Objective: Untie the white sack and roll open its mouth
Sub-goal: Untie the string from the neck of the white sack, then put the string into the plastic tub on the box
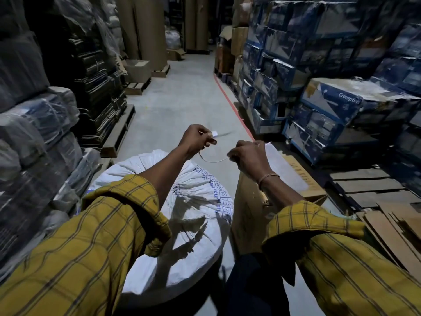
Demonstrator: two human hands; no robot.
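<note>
Both grips (197,139) above white sack (193,201)

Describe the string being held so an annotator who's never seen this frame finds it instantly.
Start at the big white sack standing in the warehouse aisle. Above its far edge, the left hand and right hand are raised side by side. The string is the thin pale strand sagging between them, the only thing linking them.

Dim warehouse aisle; floor (182,94) brightest mid-frame, stacks dark at upper left. Arm shadows on white sack (200,215). Wide-angle bending at edges; slight motion blur.
</note>
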